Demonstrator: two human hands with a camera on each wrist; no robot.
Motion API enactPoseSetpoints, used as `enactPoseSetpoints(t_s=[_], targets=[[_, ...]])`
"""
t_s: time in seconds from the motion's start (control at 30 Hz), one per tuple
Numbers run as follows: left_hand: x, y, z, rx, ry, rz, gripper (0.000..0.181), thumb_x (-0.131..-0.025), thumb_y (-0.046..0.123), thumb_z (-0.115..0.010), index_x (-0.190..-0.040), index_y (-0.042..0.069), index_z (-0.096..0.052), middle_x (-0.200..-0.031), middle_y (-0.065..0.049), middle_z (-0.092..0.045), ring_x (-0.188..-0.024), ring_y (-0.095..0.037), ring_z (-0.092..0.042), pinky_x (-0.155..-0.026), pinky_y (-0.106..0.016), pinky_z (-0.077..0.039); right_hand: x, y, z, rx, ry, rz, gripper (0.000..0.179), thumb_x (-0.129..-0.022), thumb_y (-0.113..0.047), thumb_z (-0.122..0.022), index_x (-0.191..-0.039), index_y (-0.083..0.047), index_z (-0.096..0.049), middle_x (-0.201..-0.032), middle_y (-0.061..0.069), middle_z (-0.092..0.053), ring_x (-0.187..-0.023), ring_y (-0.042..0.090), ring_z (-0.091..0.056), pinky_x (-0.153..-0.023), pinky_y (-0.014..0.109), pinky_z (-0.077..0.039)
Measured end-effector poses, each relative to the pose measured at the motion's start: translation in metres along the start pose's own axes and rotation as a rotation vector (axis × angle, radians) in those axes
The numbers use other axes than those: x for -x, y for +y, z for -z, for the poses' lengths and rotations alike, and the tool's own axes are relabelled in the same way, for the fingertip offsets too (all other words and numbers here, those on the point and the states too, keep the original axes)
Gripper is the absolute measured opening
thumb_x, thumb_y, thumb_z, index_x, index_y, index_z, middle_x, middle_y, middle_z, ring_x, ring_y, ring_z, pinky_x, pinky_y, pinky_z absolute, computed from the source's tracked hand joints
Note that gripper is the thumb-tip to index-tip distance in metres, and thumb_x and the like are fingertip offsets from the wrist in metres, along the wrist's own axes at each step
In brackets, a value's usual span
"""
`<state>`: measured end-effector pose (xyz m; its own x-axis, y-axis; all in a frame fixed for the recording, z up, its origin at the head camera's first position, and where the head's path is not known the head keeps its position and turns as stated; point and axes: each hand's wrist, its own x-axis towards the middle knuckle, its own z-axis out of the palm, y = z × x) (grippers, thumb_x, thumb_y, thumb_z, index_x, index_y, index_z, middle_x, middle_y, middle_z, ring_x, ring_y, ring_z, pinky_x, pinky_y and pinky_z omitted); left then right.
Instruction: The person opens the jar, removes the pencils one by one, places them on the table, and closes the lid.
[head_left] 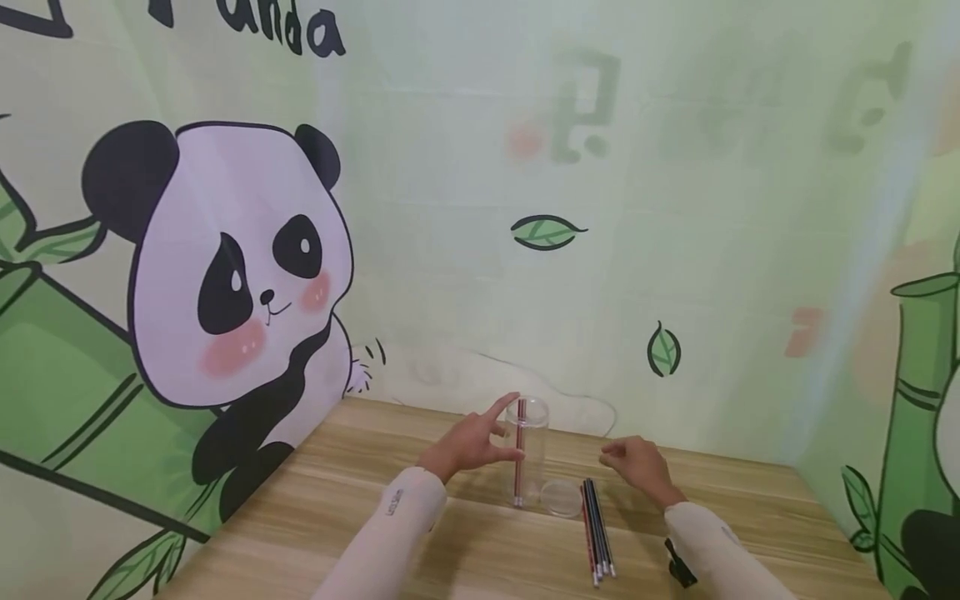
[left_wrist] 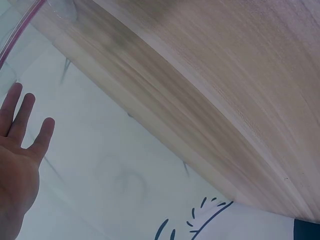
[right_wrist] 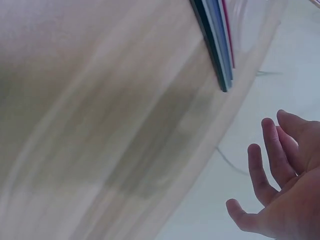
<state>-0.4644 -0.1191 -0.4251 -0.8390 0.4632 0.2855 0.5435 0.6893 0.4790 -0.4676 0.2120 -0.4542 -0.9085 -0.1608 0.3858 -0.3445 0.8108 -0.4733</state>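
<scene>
- Done: at least one red pencil (head_left: 518,477) inside clear jar (head_left: 535,467).
- Outside: pencil bundle (head_left: 597,533), lid (head_left: 561,499), on table (head_left: 495,558).
- My left hand (head_left: 468,443) spreads wide at jar; right hand (head_left: 639,463) loosely curled, empty.

Pale long sleeves (head_left: 375,546), dark lettering (head_left: 393,502) near left cuff (head_left: 429,486)

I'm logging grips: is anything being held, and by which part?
The left hand has its fingers at the upper part of the clear jar; whether they grip it cannot be told. The right hand holds nothing.
</scene>
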Motion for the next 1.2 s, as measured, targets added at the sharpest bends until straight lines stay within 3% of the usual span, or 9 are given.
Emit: enactPoseSetpoints(t_s=[0.4,0.8,1.0,1.2], targets=[[-0.001,-0.001,0.0,0.005,0.004,0.007,0.097,-0.091,0.051,-0.078,-0.165,0.036,-0.017,-0.128,-0.013,-0.073,-0.114,-0.039,-0.07,-0.108,-0.056,-0.046,-0.019,-0.029,0.024,0.023,-0.003,-0.007,0.026,-0.092,-0.022,-0.078,-0.108,-0.002,-0.079,-0.096,0.012,-0.079,-0.093,0.032,-0.075,-0.077,0.047,-0.058],[-0.001,-0.001,0.0,-0.005,0.007,0.0,0.099,-0.09,0.053,-0.079,-0.165,0.034,-0.018,-0.126,-0.01,-0.074,-0.113,-0.035,-0.071,-0.106,-0.055,-0.048,-0.031,-0.065,0.044,0.026,0.016,0.052,0.024,-0.093,-0.021,-0.078,-0.109,-0.002,-0.079,-0.097,0.013,-0.079,-0.088,0.029,-0.075,-0.073,0.043,-0.058],[-0.001,-0.001,0.0,-0.019,0.02,-0.012,0.099,-0.089,0.05,-0.08,-0.165,0.03,-0.02,-0.123,-0.011,-0.075,-0.106,-0.032,-0.073,-0.104,-0.053,-0.05,-0.038,-0.077,0.046,0.009,0.022,0.071,0.025,-0.094,-0.019,-0.078,-0.111,-0.001,-0.078,-0.1,0.014,-0.079,-0.094,0.032,-0.075,-0.08,0.047,-0.059],[-0.001,0.001,0.0,-0.033,0.015,-0.005,0.099,-0.089,0.049,-0.08,-0.165,0.029,-0.021,-0.123,-0.011,-0.075,-0.111,-0.035,-0.071,-0.104,-0.055,-0.049,-0.044,-0.089,0.044,-0.003,0.016,0.078,0.027,-0.095,-0.02,-0.077,-0.114,-0.001,-0.077,-0.102,0.014,-0.079,-0.098,0.032,-0.075,-0.084,0.048,-0.059]])
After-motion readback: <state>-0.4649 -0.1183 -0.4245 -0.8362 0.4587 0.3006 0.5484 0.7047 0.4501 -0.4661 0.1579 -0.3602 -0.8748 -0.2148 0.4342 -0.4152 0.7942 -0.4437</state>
